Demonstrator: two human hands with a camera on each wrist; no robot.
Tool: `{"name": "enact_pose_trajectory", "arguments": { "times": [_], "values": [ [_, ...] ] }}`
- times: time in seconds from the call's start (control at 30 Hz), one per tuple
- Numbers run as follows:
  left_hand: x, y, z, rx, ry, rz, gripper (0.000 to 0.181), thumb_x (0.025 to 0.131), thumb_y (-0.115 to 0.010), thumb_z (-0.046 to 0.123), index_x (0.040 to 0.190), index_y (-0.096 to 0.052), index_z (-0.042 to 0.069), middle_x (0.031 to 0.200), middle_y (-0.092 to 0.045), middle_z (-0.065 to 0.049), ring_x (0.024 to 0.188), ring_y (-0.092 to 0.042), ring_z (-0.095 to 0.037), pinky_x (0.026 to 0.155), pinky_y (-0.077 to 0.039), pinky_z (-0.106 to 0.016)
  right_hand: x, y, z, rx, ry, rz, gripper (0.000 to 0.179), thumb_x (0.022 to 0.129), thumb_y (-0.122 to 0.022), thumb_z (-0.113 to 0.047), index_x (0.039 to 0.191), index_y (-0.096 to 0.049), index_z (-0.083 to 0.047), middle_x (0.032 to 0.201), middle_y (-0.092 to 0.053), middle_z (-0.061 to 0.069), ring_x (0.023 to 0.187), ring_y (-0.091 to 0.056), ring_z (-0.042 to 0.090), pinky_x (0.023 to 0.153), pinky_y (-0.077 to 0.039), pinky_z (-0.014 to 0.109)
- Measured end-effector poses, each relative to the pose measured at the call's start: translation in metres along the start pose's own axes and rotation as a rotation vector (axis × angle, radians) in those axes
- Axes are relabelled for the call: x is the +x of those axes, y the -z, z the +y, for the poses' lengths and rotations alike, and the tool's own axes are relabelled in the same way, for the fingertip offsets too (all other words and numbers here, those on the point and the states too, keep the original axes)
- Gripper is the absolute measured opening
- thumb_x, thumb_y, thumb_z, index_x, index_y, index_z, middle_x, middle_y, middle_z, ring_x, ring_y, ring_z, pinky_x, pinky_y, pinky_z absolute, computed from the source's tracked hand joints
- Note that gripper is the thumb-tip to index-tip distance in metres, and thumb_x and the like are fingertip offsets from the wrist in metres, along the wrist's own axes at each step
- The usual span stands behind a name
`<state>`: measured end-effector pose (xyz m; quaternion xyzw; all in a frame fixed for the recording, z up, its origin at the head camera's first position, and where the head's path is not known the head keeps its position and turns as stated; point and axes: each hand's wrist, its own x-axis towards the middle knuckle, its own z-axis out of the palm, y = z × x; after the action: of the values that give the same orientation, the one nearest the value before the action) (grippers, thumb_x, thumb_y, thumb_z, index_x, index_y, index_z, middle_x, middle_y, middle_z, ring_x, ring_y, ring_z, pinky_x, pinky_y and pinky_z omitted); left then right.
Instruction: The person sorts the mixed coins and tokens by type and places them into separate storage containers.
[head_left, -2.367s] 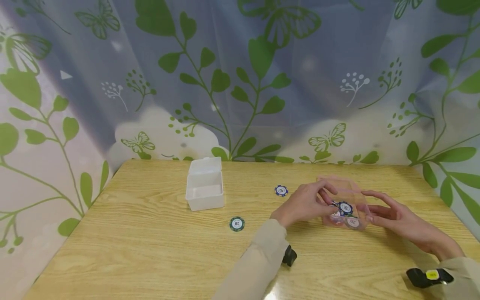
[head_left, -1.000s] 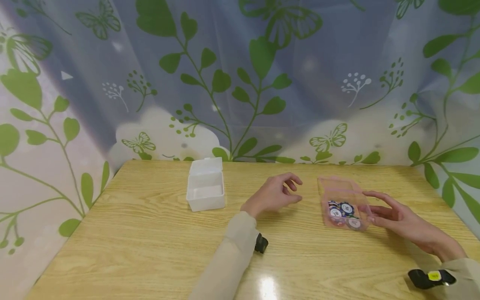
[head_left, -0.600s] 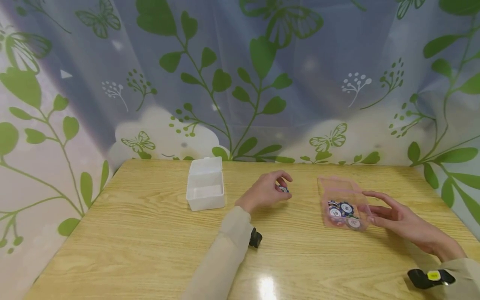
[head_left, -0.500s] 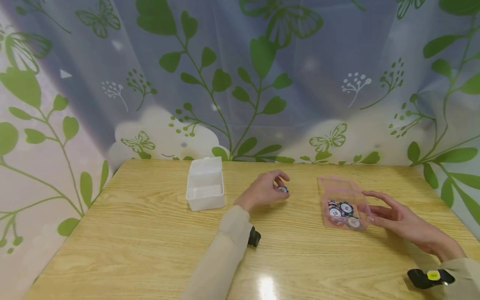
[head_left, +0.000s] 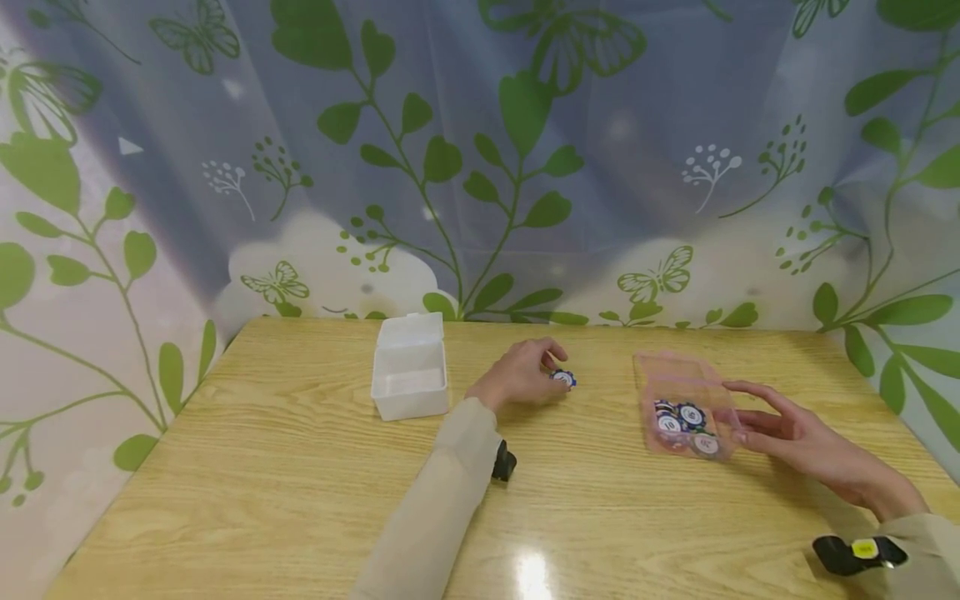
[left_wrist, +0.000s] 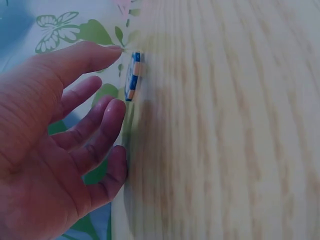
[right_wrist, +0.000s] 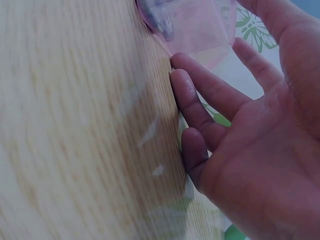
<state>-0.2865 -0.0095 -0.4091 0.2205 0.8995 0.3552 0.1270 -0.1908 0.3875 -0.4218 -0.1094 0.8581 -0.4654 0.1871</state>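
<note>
In the head view my left hand (head_left: 521, 375) hovers low over the table, right by a blue-and-white poker chip (head_left: 564, 379). The left wrist view has this chip (left_wrist: 133, 77) lying flat on the wood, with thumb and loosely bent fingers around it and a gap between. My right hand (head_left: 810, 433) touches the right side of a clear pink box (head_left: 678, 368) with fairly straight fingers. Several poker chips (head_left: 691, 416) lie inside that box, whose lid stands open toward the back. In the right wrist view, fingertips (right_wrist: 182, 62) sit at the pink wall.
A white lidded box (head_left: 411, 407) stands open at the back left, with nothing inside it. My left forearm (head_left: 438, 500) crosses the middle of the wooden table (head_left: 247, 483). A patterned curtain (head_left: 480, 167) hangs behind the table's far edge.
My left hand has come away from the pink box to the left and reached the blue chip, then drawn slightly back from it. A green chip seen earlier is now covered by my left forearm.
</note>
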Motion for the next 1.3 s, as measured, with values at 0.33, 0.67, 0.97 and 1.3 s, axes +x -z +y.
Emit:
{"name": "enact_pose_trajectory", "arguments": {
  "times": [0.33,0.67,0.97,1.3],
  "values": [
    [0.003,0.0,-0.003,0.026,0.014,-0.028,0.045,0.089,-0.079,0.026,0.13,-0.066,0.011,0.127,-0.064,-0.009,0.118,-0.058,-0.022,0.102,-0.049,-0.038,-0.001,0.0,-0.001,0.01,-0.002,0.002,0.069,0.108,-0.054,-0.023,0.164,-0.014,-0.022,0.157,-0.032,0.039,0.113,-0.043,-0.025,0.084,-0.05,0.018],
    [0.006,-0.002,-0.005,0.031,0.028,-0.036,0.044,0.089,-0.079,0.028,0.129,-0.068,0.012,0.127,-0.064,-0.006,0.115,-0.056,-0.019,0.102,-0.048,-0.037,0.0,0.0,0.001,0.017,0.009,0.0,0.068,0.108,-0.053,-0.021,0.164,-0.015,-0.022,0.157,-0.032,0.039,0.114,-0.044,-0.024,0.083,-0.05,0.018],
    [0.013,-0.002,-0.008,0.044,0.056,-0.034,0.041,0.086,-0.082,0.027,0.122,-0.071,0.012,0.122,-0.067,-0.003,0.11,-0.061,-0.016,0.098,-0.051,-0.033,-0.001,0.0,-0.003,0.017,-0.014,-0.006,0.07,0.108,-0.054,-0.025,0.164,-0.013,-0.022,0.158,-0.032,0.036,0.114,-0.044,-0.025,0.084,-0.05,0.019],
    [0.01,-0.001,-0.001,0.014,0.096,-0.046,0.041,0.085,-0.082,0.024,0.122,-0.068,0.011,0.122,-0.066,-0.004,0.107,-0.061,-0.015,0.095,-0.051,-0.03,-0.001,-0.001,-0.001,0.021,-0.01,-0.006,0.07,0.108,-0.054,-0.026,0.164,-0.013,-0.022,0.158,-0.033,0.036,0.115,-0.045,-0.024,0.085,-0.051,0.02]
  ]
}}
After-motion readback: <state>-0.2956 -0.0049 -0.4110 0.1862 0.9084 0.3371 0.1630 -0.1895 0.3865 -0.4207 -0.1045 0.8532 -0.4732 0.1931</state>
